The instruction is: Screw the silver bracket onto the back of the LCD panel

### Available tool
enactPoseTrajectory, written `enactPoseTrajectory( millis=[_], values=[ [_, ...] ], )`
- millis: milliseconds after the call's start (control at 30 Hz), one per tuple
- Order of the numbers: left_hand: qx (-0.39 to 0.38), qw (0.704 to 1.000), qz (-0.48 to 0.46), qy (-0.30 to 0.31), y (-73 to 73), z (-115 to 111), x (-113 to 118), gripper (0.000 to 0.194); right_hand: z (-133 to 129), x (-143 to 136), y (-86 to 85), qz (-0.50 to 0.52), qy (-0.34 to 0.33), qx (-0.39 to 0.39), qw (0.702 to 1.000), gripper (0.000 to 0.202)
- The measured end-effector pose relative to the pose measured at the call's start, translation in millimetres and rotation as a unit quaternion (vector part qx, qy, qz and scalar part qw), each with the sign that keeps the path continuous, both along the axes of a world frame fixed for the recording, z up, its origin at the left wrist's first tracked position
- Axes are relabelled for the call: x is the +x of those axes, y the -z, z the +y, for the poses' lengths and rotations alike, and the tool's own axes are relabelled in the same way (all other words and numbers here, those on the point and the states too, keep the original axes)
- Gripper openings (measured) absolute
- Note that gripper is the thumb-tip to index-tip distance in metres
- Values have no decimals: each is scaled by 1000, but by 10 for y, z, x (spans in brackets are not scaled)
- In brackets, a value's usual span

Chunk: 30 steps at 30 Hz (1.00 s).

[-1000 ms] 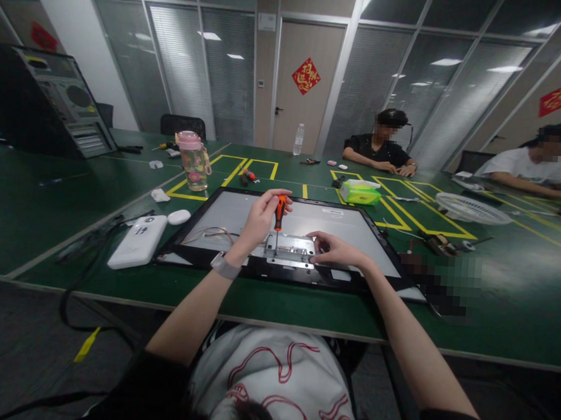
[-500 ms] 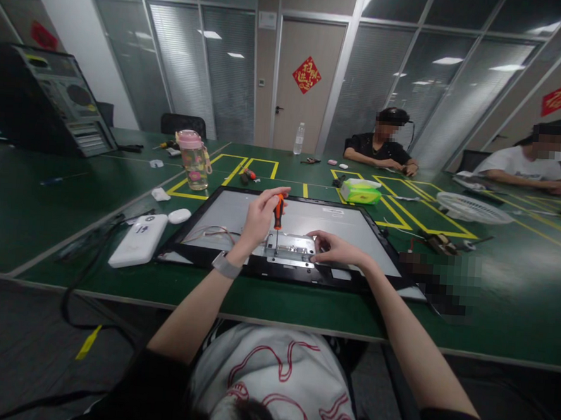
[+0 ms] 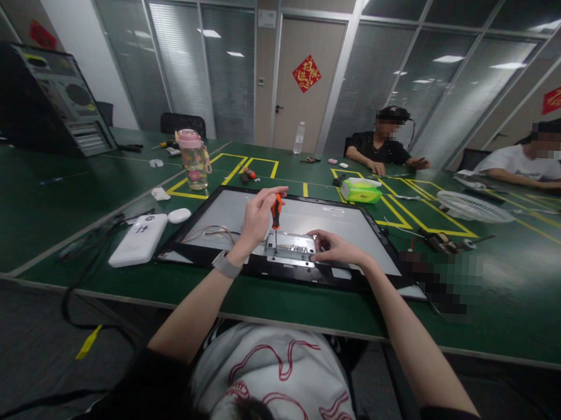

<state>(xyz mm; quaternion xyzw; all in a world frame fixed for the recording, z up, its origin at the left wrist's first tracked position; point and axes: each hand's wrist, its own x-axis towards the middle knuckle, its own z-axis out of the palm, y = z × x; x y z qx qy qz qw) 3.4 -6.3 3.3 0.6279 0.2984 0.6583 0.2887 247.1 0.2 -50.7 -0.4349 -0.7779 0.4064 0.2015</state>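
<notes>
the left hand (image 3: pixel 257 221) grips an orange-and-black screwdriver (image 3: pixel 276 211), near-upright over the silver metal bracket's (image 3: pixel 290 242) left end; the right hand (image 3: pixel 339 249) curls at its right, grip unclear.

Office-like meeting room used as a workshop: beyond the fingers, glass partitions with blinds (image 3: pixel 227 73) and a door (image 3: pixel 309 78); under them, a long green table (image 3: pixel 237 302) marked with yellow tape (image 3: pixel 305 190); left of them, an open computer case (image 3: pixel 73 96).
</notes>
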Motion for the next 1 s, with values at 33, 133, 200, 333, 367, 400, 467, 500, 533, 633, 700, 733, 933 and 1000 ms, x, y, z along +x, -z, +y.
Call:
enactPoseTrajectory(
  millis=[33,133,200,333,367,400,467,500,533,633,700,733,933,1000],
  values=[
    [-2,1000,-4,5,-1,-3,2,29,-2,-1,-3,0,-1,0,1000,65],
    [15,1000,18,-9,-8,-25,13,21,-8,-5,-9,1,-1,-4,1000,66],
    [31,998,37,-29,-13,-40,17,15,-9,-7,-7,0,2,-6,1000,66],
    [34,998,44,-39,-17,-35,7,15,-7,-7,-1,0,4,-3,1000,67],
    [32,998,43,-30,-15,-29,3,19,-7,-7,-1,1,3,-3,1000,66],
    [28,999,40,-19,-13,-22,1,24,-7,-7,-3,1,2,-3,1000,66],
    [19,999,30,-1,-8,-14,2,29,-8,-9,-8,1,0,-5,1000,66],
    [16,1000,26,4,-5,-14,5,28,-9,-10,-11,0,0,-6,1000,66],
    [16,1000,24,4,-3,-16,10,26,-9,-10,-12,0,1,-7,1000,66],
    [32,998,39,-22,2,-27,21,18,-7,-9,-9,2,2,-8,1000,67],
    [38,997,48,-49,3,-29,19,13,-5,-7,-4,5,2,-9,1000,68],
    [39,996,49,-58,3,-26,16,12,-4,-7,-2,5,1,-10,1000,68],
    [21,999,40,-30,-10,-12,-4,29,-1,-6,4,6,-1,-7,1000,67],
    [20,998,45,-29,-11,-20,2,26,4,-3,10,7,-2,-6,1000,67]
  ],
)
